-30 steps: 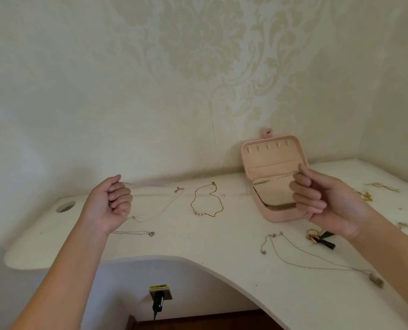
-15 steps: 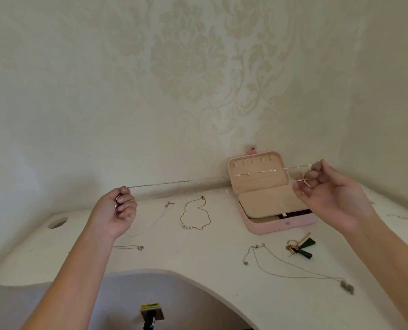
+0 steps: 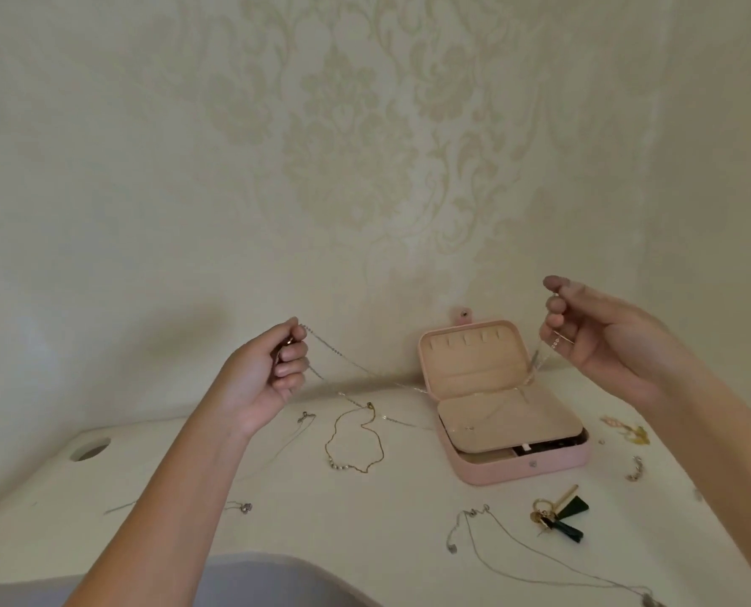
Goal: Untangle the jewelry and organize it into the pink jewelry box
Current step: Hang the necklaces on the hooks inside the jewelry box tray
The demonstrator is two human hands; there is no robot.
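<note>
A thin silver chain [image 3: 347, 361] hangs slack between my two raised hands, sagging over the white desk and the pink jewelry box [image 3: 540, 468]. My left hand [image 3: 272, 374] grips one end with curled fingers, left of the box. My right hand [image 3: 601, 339] pinches the other end above the box's right side. The box stands open, lid up against the wall, with a beige insert flap lying over the base. On the desk lie a gold necklace [image 3: 356, 440], a silver necklace [image 3: 518, 549] at the front and thin chains [image 3: 277, 449] on the left.
Green tassel earrings with gold rings [image 3: 559, 514] lie in front of the box. Small gold and silver pieces [image 3: 625, 429] sit at the right. A round cable hole [image 3: 89, 449] is at the desk's left end. The desk's [image 3: 189, 532] front edge curves inward; patterned walls meet behind.
The chain was pulled taut between my hands half a second ago; now my hands have come closer together and it droops. My view has tilted, showing more of the desk.
</note>
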